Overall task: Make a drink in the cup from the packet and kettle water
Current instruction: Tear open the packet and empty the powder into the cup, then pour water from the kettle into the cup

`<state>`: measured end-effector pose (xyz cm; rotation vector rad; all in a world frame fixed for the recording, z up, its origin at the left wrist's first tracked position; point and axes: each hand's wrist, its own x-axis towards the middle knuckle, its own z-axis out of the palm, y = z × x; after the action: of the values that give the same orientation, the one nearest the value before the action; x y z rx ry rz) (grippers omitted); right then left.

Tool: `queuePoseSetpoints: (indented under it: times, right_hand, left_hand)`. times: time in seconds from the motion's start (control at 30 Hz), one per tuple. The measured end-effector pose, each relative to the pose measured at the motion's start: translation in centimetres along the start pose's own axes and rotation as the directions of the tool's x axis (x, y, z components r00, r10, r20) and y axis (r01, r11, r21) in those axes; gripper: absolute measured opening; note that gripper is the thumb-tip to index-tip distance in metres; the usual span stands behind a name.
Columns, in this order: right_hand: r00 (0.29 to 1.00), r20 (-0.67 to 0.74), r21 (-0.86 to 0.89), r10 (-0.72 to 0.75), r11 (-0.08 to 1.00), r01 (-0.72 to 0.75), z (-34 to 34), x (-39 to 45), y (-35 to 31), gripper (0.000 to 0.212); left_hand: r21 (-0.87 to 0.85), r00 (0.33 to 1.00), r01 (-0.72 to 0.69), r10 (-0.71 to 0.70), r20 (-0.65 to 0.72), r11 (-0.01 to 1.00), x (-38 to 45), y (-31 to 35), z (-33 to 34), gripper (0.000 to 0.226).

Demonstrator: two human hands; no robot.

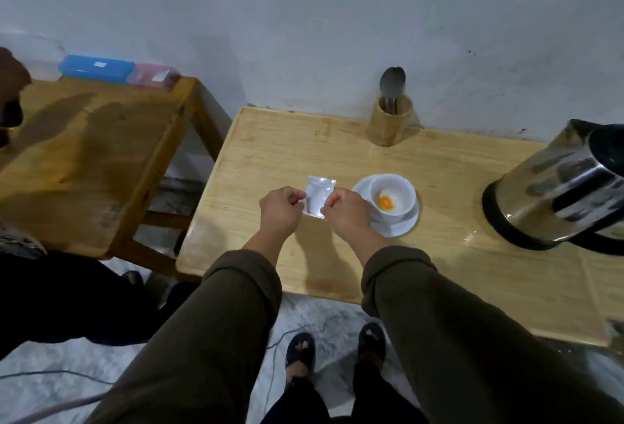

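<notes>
A small silver packet (317,196) is held above the wooden table (439,187), pinched on its left edge by my left hand (282,210) and on its right edge by my right hand (344,214). Just right of my hands stands a white cup (393,194) on a white saucer (395,226); orange powder lies in the bottom of the cup. A steel kettle (560,187) on a black base sits at the table's right edge.
A bamboo holder (390,123) with a spoon (391,80) stands at the back by the wall. A second wooden table (91,160) on the left carries blue and pink boxes (98,67). A gap separates the tables. Cables run over the floor.
</notes>
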<state>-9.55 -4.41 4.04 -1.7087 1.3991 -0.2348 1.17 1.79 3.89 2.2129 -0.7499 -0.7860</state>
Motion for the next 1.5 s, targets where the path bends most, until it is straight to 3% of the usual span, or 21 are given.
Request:
queuePoseSetpoints:
  times: [0.07, 0.17, 0.27, 0.4, 0.6, 0.77, 0.87, 1.03, 1.23, 1.5]
  right_hand:
    - [1.0, -0.013, -0.023, 0.02, 1.0, -0.02, 1.2, 0.1, 0.4, 0.016]
    - [0.998, -0.022, -0.098, 0.055, 0.994, -0.057, 2.4, 0.3, 0.7, 0.026]
    - [0.996, 0.068, -0.251, 0.06, 0.967, -0.041, 3.0, 0.7, 0.7, 0.022]
    - [0.99, 0.114, -0.458, 0.081, 0.889, -0.02, 3.9, 0.8, 0.9, 0.039]
    - [0.989, 0.142, -0.511, 0.038, 0.859, 0.041, 4.1, 0.9, 1.0, 0.045]
    - [0.991, 0.104, -0.442, 0.086, 0.897, -0.031, 3.8, 1.1, 0.7, 0.043]
    - [0.99, 0.09, -0.357, 0.105, 0.932, -0.066, 3.1, 0.5, -0.2, 0.023]
    - [0.998, 0.024, -0.24, 0.05, 0.97, -0.043, 0.4, -0.8, -1.7, 0.029]
    - [0.99, -0.121, -0.102, -0.077, 0.993, 0.064, -5.1, -1.9, -2.3, 0.027]
    - [0.88, -0.371, -0.211, -0.296, 0.95, 0.231, -17.8, -4.4, 1.0, 0.028]
  left_hand:
    - [0.096, 0.998, -0.013, 0.006, 0.067, 0.995, 0.4, -1.0, 0.2, 0.029]
    - [0.187, 0.984, -0.042, 0.008, 0.177, 0.981, 1.0, -2.4, 0.8, 0.025]
    - [0.227, 0.968, -0.07, 0.012, 0.25, 0.971, 1.5, -3.2, 1.3, 0.027]
    - [0.263, 0.958, -0.126, 0.049, 0.281, 0.957, 2.0, -3.4, 1.4, 0.025]
    - [0.226, 0.95, -0.162, 0.09, 0.298, 0.961, 2.3, -3.2, 0.9, 0.037]
    - [0.235, 0.959, -0.147, 0.08, 0.272, 0.961, 3.2, -3.8, 1.5, 0.033]
    - [0.228, 0.97, -0.115, 0.06, 0.235, 0.967, 3.3, -3.7, 1.9, 0.031]
    - [0.203, 0.977, -0.085, 0.041, 0.21, 0.975, 2.5, -2.4, 2.1, 0.037]
    - [0.177, 0.967, -0.061, 0.014, 0.254, 0.982, -0.4, 0.3, 4.0, 0.049]
    - [0.026, 0.992, 0.023, -0.026, 0.124, 0.999, -7.6, 3.2, 10.9, 0.078]
